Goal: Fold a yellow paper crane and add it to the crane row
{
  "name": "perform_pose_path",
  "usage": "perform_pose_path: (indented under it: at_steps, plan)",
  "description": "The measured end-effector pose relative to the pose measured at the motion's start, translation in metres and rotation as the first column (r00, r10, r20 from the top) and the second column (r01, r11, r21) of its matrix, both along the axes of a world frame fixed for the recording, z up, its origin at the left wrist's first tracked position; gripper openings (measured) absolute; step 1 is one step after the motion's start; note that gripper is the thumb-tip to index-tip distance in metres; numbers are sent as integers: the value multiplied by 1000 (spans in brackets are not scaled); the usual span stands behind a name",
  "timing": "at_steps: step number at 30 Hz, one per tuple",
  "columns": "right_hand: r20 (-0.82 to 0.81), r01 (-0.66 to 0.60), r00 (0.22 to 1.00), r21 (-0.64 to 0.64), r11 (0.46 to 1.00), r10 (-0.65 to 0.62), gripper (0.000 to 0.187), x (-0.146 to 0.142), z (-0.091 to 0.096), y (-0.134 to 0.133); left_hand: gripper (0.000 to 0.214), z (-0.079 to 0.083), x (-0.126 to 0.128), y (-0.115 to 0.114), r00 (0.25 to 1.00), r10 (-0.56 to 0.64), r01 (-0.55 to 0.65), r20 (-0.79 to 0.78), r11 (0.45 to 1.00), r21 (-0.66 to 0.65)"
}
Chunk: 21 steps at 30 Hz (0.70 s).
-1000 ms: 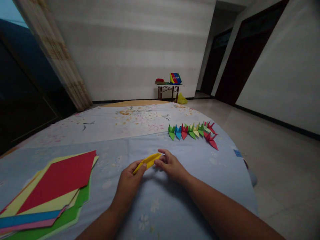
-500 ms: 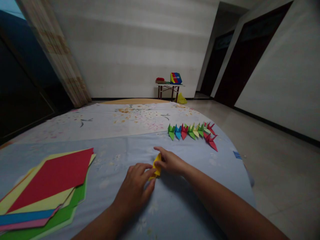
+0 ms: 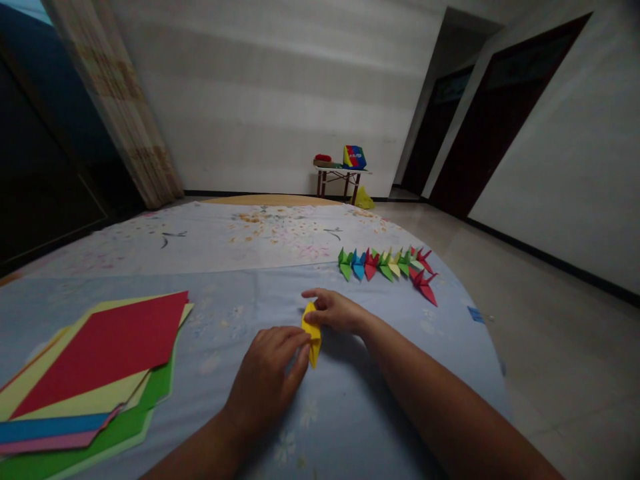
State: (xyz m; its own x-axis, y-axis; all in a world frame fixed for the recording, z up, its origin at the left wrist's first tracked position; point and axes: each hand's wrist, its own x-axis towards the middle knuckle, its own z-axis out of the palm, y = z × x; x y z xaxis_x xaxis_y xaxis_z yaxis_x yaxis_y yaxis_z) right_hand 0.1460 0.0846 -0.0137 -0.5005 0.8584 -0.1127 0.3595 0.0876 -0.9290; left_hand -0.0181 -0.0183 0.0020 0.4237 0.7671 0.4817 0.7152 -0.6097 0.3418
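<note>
A folded piece of yellow origami paper [image 3: 313, 332], long and narrow with pointed ends, is between my two hands just above or on the blue tablecloth. My left hand [image 3: 274, 360] pinches its left edge near the middle with thumb and fingers. On the upper part, my right hand [image 3: 333, 312] grips it with the thumb in front, the index finger reaching out past it to the left. Its far side is hidden by my fingers.
Several folded paper cranes [image 3: 386, 265] in green, blue, red and yellow line up at the right. A stack of coloured paper sheets [image 3: 107, 353], red on top, lies at the left. A blue clip [image 3: 476, 314] sits at the table's right edge.
The yellow paper has turned more upright and shows a longer, narrower shape, its lower tip now visible. My right hand has shifted slightly up and left. The view has moved a little.
</note>
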Motion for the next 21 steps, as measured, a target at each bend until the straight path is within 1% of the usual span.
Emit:
perform_pose_path:
  at_steps: [1,3,4,6,7,9,11,15,19,21]
  plan:
    - [40,-28,999,12,1000,27,56,-1,0,-1,21,0,1,0,1000,-25,25,-17,1000,-7]
    - [145,-46,989,130,990,27,56,-3,-2,-4,23,-1,2,-1,995,-68,65,-76,997,-40]
    - [197,-49,980,211,976,7,54,-4,-3,-5,25,-2,3,-1,990,-83,76,-111,995,-65]
    - [275,-60,960,361,931,-45,52,-7,-6,-7,27,-3,5,-2,979,-90,69,-180,991,-118]
    - [300,-64,951,416,907,-70,52,-8,-7,-8,28,-3,5,-2,973,-89,59,-212,988,-144]
    - [330,-63,937,479,876,-113,52,-7,-7,-9,29,-2,5,-3,961,-88,40,-263,982,-182]
    - [335,-33,929,503,864,-159,46,-3,-4,-10,29,-1,5,-5,955,-86,28,-285,979,-202]
    - [351,39,903,505,862,-247,25,6,5,-15,28,0,5,-7,951,-88,20,-298,975,-223]
    - [403,22,890,431,902,-214,23,7,7,-24,31,0,7,-7,935,-86,3,-343,972,-235]
    - [410,40,883,415,909,-226,21,6,6,-27,34,0,7,-7,931,-84,-1,-356,973,-231]
